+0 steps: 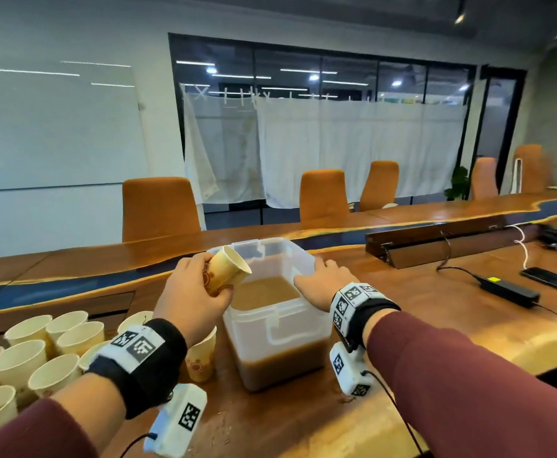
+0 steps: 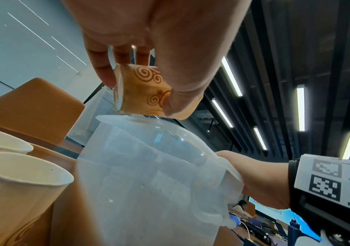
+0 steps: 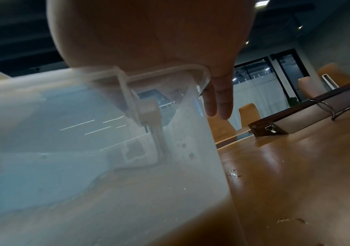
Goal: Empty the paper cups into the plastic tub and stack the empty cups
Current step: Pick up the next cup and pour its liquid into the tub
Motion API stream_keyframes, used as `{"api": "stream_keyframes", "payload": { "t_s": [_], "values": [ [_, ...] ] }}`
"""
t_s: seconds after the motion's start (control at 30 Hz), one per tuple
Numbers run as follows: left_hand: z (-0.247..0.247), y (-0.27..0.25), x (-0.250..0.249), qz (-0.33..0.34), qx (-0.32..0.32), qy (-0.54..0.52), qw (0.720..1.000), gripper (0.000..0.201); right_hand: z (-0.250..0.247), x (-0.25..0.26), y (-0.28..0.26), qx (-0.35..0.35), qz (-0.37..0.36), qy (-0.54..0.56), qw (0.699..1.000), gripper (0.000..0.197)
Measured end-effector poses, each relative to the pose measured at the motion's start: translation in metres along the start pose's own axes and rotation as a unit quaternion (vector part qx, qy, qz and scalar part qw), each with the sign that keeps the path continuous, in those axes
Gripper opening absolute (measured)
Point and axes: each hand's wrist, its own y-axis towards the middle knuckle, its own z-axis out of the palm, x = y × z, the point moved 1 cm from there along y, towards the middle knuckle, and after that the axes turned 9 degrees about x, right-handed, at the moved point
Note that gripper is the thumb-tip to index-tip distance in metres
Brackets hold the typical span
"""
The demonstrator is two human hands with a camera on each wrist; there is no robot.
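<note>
The left hand (image 1: 191, 289) grasps a tipped paper cup (image 1: 227, 271) over the plastic tub's (image 1: 277, 328) left rim, the flat right hand (image 1: 317, 282) steadies its right rim, and many cups (image 1: 32, 355) near the table's (image 1: 436, 325) left edge remain unstacked.

I read one legible mark: "R1", printed on the white marker block (image 2: 327, 181) strapped to the right wrist. The square coded patterns beside it carry no readable text.

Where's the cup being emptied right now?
In the head view the paper cup is gripped in the left hand, tipped over the left rim of the plastic tub; the right hand rests on the tub's right rim.
</note>
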Motion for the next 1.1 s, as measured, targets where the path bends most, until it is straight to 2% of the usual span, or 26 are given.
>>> {"api": "stream_keyframes", "payload": {
  "t_s": [0.3, 0.5, 0.83, 1.1],
  "values": [
    [0.009, 0.013, -0.006, 0.027, 0.003, 0.045, 0.999, 0.063, 0.0, -0.001, 0.002, -0.005, 0.006, -0.016, 1.0, 0.08],
    [0.022, 0.011, -0.008, 0.034, -0.002, 0.115, 0.993, 0.064, 0.001, -0.002, 0.003, -0.006, 0.004, -0.017, 1.0, 0.081],
    [0.031, 0.009, -0.011, 0.006, -0.031, 0.127, 0.991, 0.065, 0.002, -0.004, 0.006, -0.007, 0.002, -0.013, 1.0, 0.081],
    [0.034, 0.006, -0.024, 0.026, -0.045, 0.214, 0.975, 0.063, 0.002, -0.005, 0.006, -0.007, 0.003, -0.013, 1.0, 0.081]
  ]
}}
